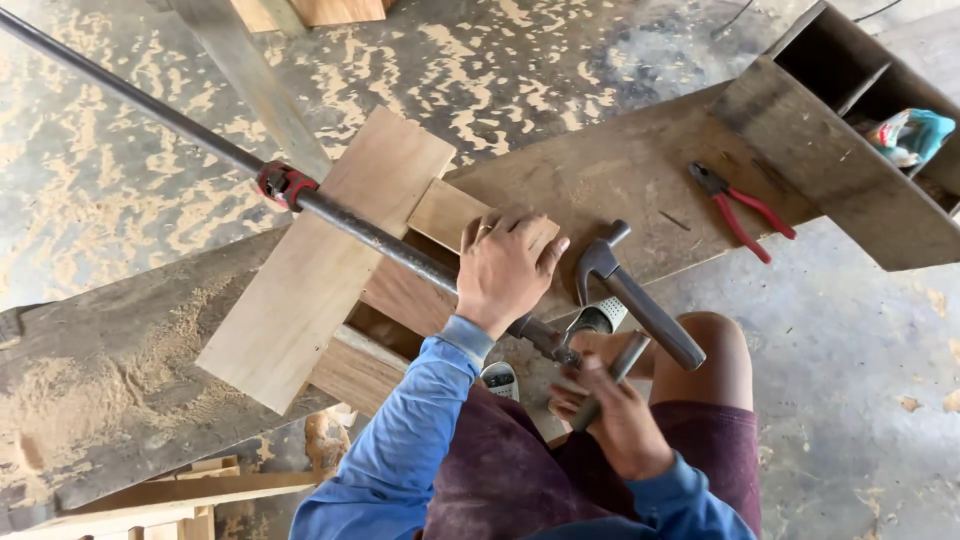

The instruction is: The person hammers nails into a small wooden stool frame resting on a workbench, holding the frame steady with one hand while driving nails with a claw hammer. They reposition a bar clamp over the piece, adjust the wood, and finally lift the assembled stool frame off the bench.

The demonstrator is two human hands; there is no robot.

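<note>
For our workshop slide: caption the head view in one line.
Left hand steadies wood blocks under a bar clamp; right hand turns its handle.

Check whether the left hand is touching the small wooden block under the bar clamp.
Touching. The head view shows the left hand pressed flat on the small wooden block, fingers spread over its edge beside the bar clamp.

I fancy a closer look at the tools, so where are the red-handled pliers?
In the head view, the red-handled pliers lie on the workbench at upper right, between the hammer and the wooden box.
</note>
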